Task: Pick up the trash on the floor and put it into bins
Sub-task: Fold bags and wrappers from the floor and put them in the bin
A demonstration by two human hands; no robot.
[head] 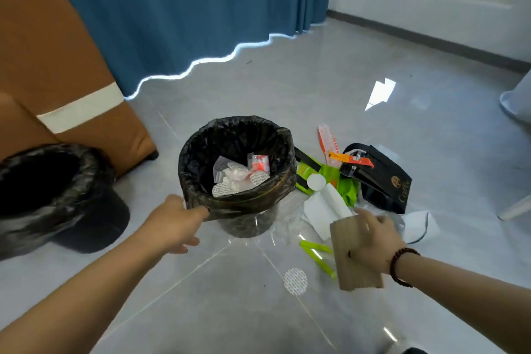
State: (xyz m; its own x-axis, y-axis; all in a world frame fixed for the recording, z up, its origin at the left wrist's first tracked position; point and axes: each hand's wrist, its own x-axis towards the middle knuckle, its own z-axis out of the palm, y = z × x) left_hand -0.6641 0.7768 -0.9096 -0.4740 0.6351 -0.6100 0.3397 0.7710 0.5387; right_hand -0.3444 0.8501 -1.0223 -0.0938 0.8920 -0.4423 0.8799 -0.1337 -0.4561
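Note:
A bin lined with a black bag (237, 204) stands at the centre and holds white seals and wrappers. My left hand (172, 223) grips its near rim. My right hand (373, 241) holds a tan wooden block (349, 256) above the floor, right of the bin. Trash lies beside the bin: a white tissue (324, 207), a green bag (344, 181), a black box (382, 178), an orange wrapper (349, 158), green strips (317, 253) and a round white seal (295, 281).
A second black-lined bin (43, 195) stands at the left, next to a brown sofa (57, 72). Blue curtains (186, 8) hang behind. A white chair leg (514, 208) is at the right edge. The floor is glossy grey tile.

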